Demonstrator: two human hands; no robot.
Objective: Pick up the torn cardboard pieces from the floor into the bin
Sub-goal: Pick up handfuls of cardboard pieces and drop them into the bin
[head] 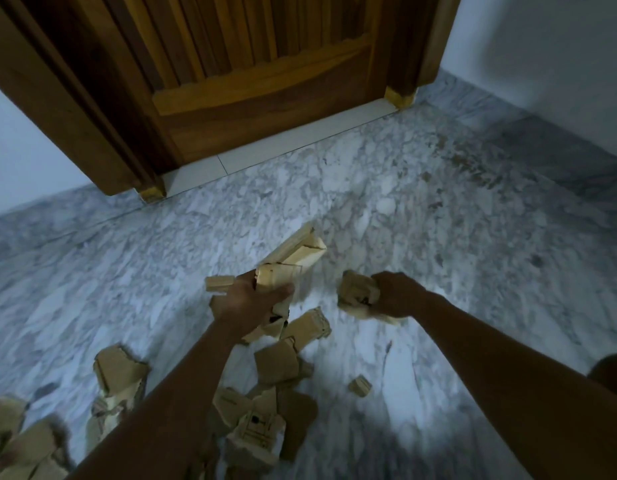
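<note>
Left hand (247, 302) curled tight round long cardboard strips (296, 254). Right hand (398, 294) fisted on crumpled cardboard wad (355, 292), seemingly above floor (438, 220). Torn pieces (276, 363) scattered beneath.

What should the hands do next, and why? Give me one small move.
Probably lift both hands and turn toward the bin, which is out of view. The left hand grips a stack of cardboard strips, the right hand grips a crumpled piece; both look full, so grabbing more of the loose pieces on the floor would likely spill some.
</note>
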